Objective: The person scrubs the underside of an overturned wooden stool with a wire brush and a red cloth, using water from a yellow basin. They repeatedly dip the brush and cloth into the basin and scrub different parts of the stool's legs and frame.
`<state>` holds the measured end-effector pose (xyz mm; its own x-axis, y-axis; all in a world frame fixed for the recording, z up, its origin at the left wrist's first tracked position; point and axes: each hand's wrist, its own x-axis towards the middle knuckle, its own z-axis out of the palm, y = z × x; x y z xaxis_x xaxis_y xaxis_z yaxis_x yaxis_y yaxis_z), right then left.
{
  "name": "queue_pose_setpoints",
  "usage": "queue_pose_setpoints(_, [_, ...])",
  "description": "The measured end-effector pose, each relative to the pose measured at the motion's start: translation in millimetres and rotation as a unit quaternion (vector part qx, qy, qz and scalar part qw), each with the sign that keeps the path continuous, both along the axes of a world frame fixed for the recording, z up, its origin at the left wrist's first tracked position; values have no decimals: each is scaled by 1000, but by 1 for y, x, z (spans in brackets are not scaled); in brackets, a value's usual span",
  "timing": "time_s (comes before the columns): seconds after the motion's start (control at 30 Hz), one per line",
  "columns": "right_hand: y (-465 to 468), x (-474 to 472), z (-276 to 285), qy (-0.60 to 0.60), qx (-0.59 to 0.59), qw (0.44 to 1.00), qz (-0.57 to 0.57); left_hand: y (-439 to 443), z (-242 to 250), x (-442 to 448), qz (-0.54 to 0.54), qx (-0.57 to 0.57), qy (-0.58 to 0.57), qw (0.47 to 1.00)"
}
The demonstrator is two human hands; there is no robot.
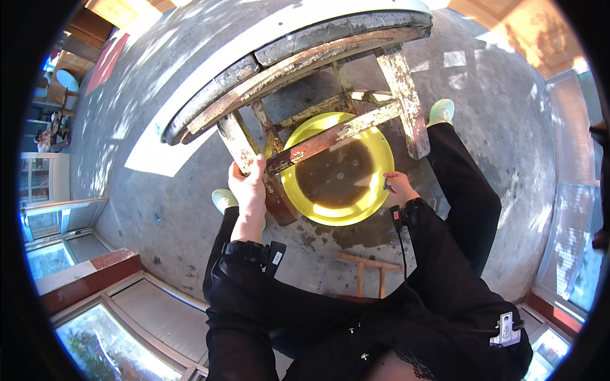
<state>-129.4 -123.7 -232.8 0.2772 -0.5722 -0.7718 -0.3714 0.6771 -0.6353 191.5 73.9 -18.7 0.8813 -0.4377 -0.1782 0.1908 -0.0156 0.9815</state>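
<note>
A worn wooden table [329,133] with flaking paint is tipped over in front of me, its underside and legs facing my way. My left hand [249,186] grips the end of its left leg [234,138]. Under the lower crossbar sits a yellow plastic basin [381,157] holding murky brown water [333,183]. At the basin's right rim is my right hand [402,185], fingers closed around a small grey thing [386,185], perhaps a scrap of cloth or a scrubber; most of it is hidden.
Between my legs stands a small wooden stool [369,262], partly covered by my clothing. Wet patches mark the concrete floor [157,205] around the basin. Glazed panels [567,228] line the right side, with a window ledge [90,271] at lower left.
</note>
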Motion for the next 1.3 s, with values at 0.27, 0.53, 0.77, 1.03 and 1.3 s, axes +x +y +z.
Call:
queue_pose_setpoints(0.27, [-28,-15,10,29,21,999,31,1,14,13,10,-21,17,1000])
queue_pose_setpoints(0.53, [-17,-17,-2,81,-2,995,54,18,21,71,-3,92,-75,993])
queue_pose_setpoints(0.77, [3,-29,-8,92,21,991,97,27,20,88,-21,81,-66,994])
queue_pose_setpoints(1.03, [11,-25,26,203,-335,872,294,23,36,92,58,250,-175,951])
queue_pose_setpoints(1.3, [85,39,169,28,-255,919,301,35,92,76,162,3,-114,980])
